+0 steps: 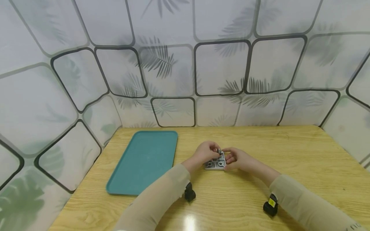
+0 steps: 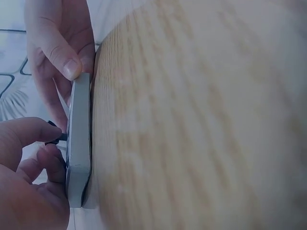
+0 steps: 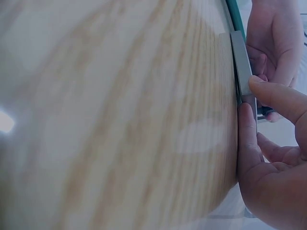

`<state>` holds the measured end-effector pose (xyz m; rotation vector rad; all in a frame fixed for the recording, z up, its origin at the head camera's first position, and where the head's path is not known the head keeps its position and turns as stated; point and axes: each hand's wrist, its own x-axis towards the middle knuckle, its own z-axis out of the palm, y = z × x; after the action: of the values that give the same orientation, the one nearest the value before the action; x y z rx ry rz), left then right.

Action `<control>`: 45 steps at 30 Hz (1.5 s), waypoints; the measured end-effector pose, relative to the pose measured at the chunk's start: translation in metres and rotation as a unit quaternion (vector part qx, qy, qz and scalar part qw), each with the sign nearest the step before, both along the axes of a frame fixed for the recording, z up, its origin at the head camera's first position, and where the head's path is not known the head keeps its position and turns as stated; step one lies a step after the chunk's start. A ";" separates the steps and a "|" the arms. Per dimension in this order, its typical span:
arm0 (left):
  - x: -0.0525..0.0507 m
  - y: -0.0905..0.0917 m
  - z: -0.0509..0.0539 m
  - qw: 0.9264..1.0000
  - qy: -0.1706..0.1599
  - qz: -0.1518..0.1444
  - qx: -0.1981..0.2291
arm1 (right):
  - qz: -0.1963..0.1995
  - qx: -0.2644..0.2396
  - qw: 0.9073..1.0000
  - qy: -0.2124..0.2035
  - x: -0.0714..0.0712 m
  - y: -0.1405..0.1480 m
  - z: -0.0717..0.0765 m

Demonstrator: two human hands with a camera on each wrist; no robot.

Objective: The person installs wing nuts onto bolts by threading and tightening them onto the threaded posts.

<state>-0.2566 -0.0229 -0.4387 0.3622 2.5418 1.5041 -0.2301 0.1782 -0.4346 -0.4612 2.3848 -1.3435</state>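
Observation:
A square grey metal plate [image 1: 215, 167] with round holes or recesses lies on the wooden table. Over its far part, my left hand [image 1: 206, 152] pinches a small dark knob-like piece [image 2: 52, 136]. In the left wrist view, this piece has a short stem pointing at the plate's face; whether it sits in a hole is hidden. My right hand [image 1: 238, 159] grips the plate's right edge, its thumb [image 3: 268, 91] on the rim and a fingertip [image 3: 245, 115] low against the side.
A teal tray [image 1: 144, 162] lies on the table [image 1: 289, 160] left of the plate. Patterned fabric walls [image 1: 222, 70] stand behind the table and at both sides. Each forearm wears a black wrist camera [image 1: 189, 192].

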 end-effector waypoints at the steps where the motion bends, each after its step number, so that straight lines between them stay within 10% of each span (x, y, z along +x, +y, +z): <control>1: 0.000 0.000 0.000 1.000 0.004 -0.002 -0.008 | -0.001 -0.003 1.000 -0.002 0.000 0.000 0.000; 15: -0.001 0.000 0.002 0.998 0.014 -0.027 -0.048 | 0.002 0.001 1.000 0.000 0.001 0.000 0.000; 45: 0.003 0.002 0.001 0.999 0.002 0.024 -0.042 | -0.004 0.007 1.000 0.003 0.000 0.000 -0.001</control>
<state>-0.2540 -0.0212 -0.4372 0.2958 2.6241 1.4077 -0.2296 0.1779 -0.4360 -0.4544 2.4015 -1.3300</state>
